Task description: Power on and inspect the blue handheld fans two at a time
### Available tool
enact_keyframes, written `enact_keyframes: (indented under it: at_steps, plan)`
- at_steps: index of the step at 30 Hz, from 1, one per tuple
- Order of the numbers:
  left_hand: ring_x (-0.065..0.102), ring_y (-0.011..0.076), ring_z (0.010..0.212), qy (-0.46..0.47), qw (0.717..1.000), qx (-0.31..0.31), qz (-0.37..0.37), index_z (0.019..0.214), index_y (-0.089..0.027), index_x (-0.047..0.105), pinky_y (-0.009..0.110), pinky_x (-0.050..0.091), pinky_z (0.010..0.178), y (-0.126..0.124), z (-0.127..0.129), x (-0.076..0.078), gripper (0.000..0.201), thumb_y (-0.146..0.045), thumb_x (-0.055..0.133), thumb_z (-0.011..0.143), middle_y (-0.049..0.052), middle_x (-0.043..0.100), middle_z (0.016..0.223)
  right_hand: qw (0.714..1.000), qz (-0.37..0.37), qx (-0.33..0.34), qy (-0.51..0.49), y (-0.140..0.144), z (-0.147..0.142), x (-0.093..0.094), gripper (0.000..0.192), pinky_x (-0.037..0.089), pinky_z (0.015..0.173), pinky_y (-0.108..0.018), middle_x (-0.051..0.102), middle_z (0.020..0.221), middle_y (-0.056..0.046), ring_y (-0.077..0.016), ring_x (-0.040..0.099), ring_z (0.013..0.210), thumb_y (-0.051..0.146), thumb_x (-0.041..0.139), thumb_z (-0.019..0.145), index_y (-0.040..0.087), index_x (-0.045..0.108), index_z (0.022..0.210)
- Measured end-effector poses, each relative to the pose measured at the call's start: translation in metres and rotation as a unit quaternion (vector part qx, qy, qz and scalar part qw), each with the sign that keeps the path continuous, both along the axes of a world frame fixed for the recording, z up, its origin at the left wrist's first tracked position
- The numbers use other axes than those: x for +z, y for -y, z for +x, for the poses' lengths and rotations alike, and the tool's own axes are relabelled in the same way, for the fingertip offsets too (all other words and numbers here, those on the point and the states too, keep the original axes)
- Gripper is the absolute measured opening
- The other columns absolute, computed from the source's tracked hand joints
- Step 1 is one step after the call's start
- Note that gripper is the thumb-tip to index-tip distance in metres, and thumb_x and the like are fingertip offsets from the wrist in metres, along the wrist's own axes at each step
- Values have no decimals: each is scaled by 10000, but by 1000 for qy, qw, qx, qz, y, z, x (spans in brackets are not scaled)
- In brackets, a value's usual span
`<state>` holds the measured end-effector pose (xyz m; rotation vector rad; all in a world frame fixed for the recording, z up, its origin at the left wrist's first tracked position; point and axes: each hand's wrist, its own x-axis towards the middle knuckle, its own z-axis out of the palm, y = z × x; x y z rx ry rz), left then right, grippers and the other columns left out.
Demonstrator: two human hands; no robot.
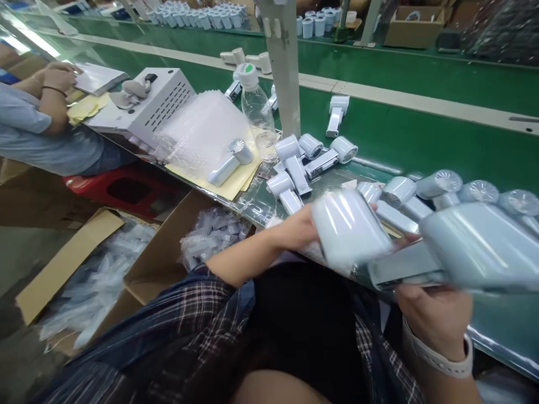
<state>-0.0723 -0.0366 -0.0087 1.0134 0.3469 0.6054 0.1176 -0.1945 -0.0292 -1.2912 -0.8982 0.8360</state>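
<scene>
Close to the camera, my left hand (301,229) is closed around a light-blue handheld fan (351,229), its rounded head blurred by motion. My right hand (438,314), with a pale band at the wrist, grips a second light-blue handheld fan (484,247) from below; a flat grey part (404,264) juts out toward the left one. Whether the two pieces touch is hard to tell. Just beyond my hands, several similar fans (400,192) lie in a row on the green work surface. More of them (297,174) are heaped left of that row.
A clear bottle (256,109) stands by a metal post (281,67). Bubble bags (206,126) and yellow paper carry one fan (231,161). A white vented box (147,104) sits further left, near a co-worker's hand (59,78). Cartons (164,247) of wrapped pieces stand below.
</scene>
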Motion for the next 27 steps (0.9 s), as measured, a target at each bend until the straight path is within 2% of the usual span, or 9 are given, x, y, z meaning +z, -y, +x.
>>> enact_keyframes:
  at_steps: [2,4,7,9,13,16,21,24,27]
  plan:
    - [746,242,1006,14,998,51,-19,1171,-200,758,445,604,1042,1,1,-9,627,-648,911,760,84,767,1048,998,10,-16,-52,-8,-1,6,352,657,807,-486,732,950,-65,-275,720,852,491,922,826,271,739,1030]
    - [711,199,898,42,997,63,-31,1186,-209,700,448,609,1000,4,4,-14,641,-706,840,805,38,706,984,994,3,-16,-113,-17,-4,11,341,631,719,-391,711,969,-39,-216,675,799,465,891,859,287,718,1092]
    - [690,196,925,45,999,-6,-9,1210,-236,606,434,594,973,11,6,-11,655,-518,953,731,24,657,1039,987,-8,0,-160,-25,-11,12,303,605,687,-336,720,1084,-62,-200,664,840,425,809,906,280,704,1149]
    - [684,194,950,44,998,-35,9,1200,-250,544,417,592,946,15,6,-7,638,-394,960,739,23,634,1078,985,-6,-3,-170,-25,-14,10,300,609,712,-334,723,1113,-68,-203,672,868,391,799,895,272,705,1154]
    - [681,173,896,46,998,-30,10,1197,-260,457,385,588,868,16,3,-7,616,-394,914,806,13,612,1086,988,-11,1,-153,-19,-17,4,265,615,743,-363,724,1096,-62,-213,683,860,361,775,914,276,704,1155]
    - [703,188,856,26,997,-61,31,1172,-238,449,373,572,828,11,1,-13,601,-441,896,826,21,650,1022,991,-5,22,-131,-17,-18,2,269,620,765,-388,727,1119,-67,-230,696,887,365,774,931,284,697,1176]
    - [704,169,789,9,999,-40,21,1120,-236,441,347,562,770,1,-5,-14,651,-440,945,763,-3,640,1002,993,-20,29,-110,-19,-19,0,266,618,669,-364,704,1065,-63,-223,680,812,356,783,938,281,671,1166]
    - [727,167,849,-5,998,-57,22,1141,-232,460,338,579,794,-1,-9,-14,604,-398,932,803,13,650,1055,996,-27,43,-79,-22,-19,-2,274,642,725,-418,710,1089,-74,-252,706,841,370,766,952,292,642,1184]
    - [736,154,842,-5,999,-41,10,1176,-243,448,326,592,791,-1,-9,-17,638,-394,942,802,-3,646,1066,993,-38,52,-96,-24,-20,-4,303,651,759,-445,721,1118,-78,-261,716,855,380,773,940,296,641,1199]
